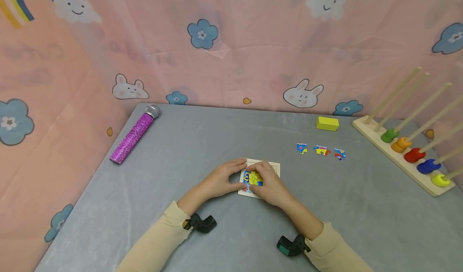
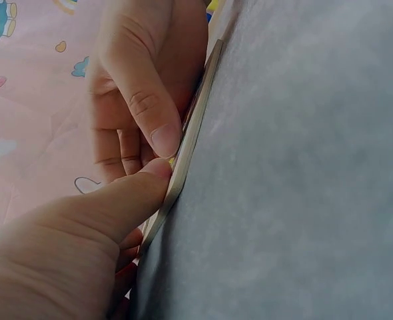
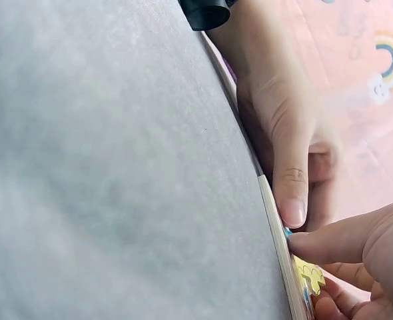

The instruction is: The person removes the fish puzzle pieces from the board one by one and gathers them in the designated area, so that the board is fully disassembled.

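Note:
A small wooden puzzle tray (image 1: 276, 167) with colourful pieces lies in the middle of the table. My left hand (image 1: 221, 180) holds its left side, thumb at the near corner and fingers at the far edge. In the left wrist view its thumb (image 2: 126, 203) presses on the tray's pale rim (image 2: 195, 130). Over the tray, my right hand (image 1: 272, 187) curls its thumb and fingers about a yellow puzzle piece (image 1: 255, 178). That piece (image 3: 310, 277) stands slightly proud of the rim in the right wrist view. The right palm hides part of the tray.
Three loose puzzle pieces (image 1: 321, 150) lie to the right, beyond the tray. A yellow block (image 1: 327, 123) is behind them. At the far right stands a wooden peg rack (image 1: 398, 155) with coloured rings. A glittery purple microphone (image 1: 134, 137) lies at the left.

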A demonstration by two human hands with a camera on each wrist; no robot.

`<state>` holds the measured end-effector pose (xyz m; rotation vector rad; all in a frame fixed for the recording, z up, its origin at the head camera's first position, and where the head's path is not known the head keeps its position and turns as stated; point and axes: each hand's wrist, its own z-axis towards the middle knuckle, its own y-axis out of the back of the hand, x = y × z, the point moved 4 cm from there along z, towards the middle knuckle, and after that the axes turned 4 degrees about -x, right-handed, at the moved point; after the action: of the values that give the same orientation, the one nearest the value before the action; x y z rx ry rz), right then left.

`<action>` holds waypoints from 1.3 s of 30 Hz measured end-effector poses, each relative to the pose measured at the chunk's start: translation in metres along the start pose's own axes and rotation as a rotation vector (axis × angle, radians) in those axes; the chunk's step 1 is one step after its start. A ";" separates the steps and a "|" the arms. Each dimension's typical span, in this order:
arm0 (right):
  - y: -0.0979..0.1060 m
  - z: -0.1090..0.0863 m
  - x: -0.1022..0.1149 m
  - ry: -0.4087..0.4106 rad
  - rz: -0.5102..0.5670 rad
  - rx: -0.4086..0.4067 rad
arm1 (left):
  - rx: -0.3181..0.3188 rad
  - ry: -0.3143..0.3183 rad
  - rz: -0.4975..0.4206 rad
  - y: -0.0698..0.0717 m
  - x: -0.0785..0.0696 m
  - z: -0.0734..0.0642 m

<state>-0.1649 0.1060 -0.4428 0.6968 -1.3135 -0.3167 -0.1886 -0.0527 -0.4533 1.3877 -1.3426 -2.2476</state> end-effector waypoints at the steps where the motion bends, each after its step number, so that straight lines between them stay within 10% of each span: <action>1: 0.000 0.000 0.000 0.000 0.000 -0.003 | 0.000 -0.002 0.001 0.000 0.000 0.000; 28: 0.005 -0.002 0.001 0.129 -0.069 -0.097 | 0.000 -0.002 0.010 0.000 -0.001 0.000; 39: 0.024 0.001 -0.006 0.048 -0.004 -0.083 | 0.009 0.012 0.006 0.000 -0.002 0.000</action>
<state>-0.1717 0.1275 -0.4326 0.6342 -1.2469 -0.3540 -0.1878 -0.0521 -0.4521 1.3959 -1.3536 -2.2283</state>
